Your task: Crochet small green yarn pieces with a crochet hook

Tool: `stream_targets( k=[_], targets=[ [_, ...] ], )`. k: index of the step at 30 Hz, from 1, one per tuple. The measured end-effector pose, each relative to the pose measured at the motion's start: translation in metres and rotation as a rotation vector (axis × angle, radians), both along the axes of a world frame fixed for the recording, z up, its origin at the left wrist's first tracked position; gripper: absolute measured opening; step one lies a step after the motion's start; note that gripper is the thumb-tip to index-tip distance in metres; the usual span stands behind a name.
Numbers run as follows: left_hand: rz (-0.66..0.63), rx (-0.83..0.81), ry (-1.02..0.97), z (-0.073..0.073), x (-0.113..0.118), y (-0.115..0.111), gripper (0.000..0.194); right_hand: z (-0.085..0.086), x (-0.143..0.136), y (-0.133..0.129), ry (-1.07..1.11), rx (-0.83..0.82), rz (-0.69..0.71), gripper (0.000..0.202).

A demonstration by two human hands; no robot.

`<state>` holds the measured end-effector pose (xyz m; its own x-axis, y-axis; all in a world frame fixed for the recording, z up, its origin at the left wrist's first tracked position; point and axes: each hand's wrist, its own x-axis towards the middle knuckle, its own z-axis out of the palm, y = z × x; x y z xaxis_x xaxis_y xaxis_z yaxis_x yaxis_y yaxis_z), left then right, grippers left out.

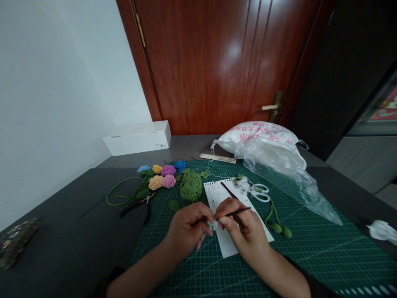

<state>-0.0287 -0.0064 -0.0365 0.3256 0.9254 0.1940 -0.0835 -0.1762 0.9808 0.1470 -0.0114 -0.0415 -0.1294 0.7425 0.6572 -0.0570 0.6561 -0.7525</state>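
Note:
My left hand (192, 223) pinches a small white and green crochet piece (212, 225) between thumb and fingers. In my right hand (240, 225) is a dark, slim crochet hook (238, 211), its shaft slanting up to the right and its tip at the crochet piece. The two hands almost meet over a lined note sheet (228, 246) with handwriting on it. Fingers partly hide the piece, so its shape is unclear. White yarn (214, 174) runs loosely across the mat from the bag. Another dark, slim tool (228, 189) lies on the sheet beyond my right hand.
A green cutting mat (173, 273) covers the table's middle. On it lie a green yarn ball (190, 186), crocheted flowers (168, 170), white scissors (262, 193) and green leaves on stems (281, 228). Pliers (145, 200) lie left, a white box (136, 138) and plastic bag (263, 140) behind.

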Motion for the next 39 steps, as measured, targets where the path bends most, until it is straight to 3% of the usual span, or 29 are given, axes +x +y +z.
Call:
stream_targets(
  k=[6, 10, 14, 22, 28, 33, 39],
  targets=[
    [-0.005, 0.003, -0.026, 0.008, 0.0, 0.004, 0.013, 0.005, 0.004, 0.006, 0.099, -0.177, 0.038, 0.011],
    [0.007, 0.006, -0.056, 0.01, 0.0, 0.005, 0.016, 0.014, 0.011, 0.002, 0.143, -0.099, -0.102, 0.008],
    [0.011, 0.0, -0.085, 0.008, 0.0, 0.005, 0.016, 0.02, 0.015, -0.003, 0.131, -0.022, -0.122, 0.009],
    [-0.007, -0.02, -0.088, 0.006, 0.001, 0.002, 0.015, 0.016, 0.008, -0.003, 0.085, -0.084, -0.142, 0.012],
    [-0.024, -0.024, -0.092, 0.007, 0.002, -0.001, 0.014, 0.014, 0.006, -0.001, 0.09, -0.219, -0.016, 0.019],
    [-0.062, -0.054, -0.057, 0.002, 0.002, 0.0, 0.013, 0.008, 0.001, 0.001, -0.012, -0.133, -0.018, 0.023],
    [-0.062, -0.054, -0.044, 0.007, 0.002, 0.003, 0.011, 0.007, 0.004, 0.003, 0.043, -0.208, -0.054, 0.022]
  ],
)
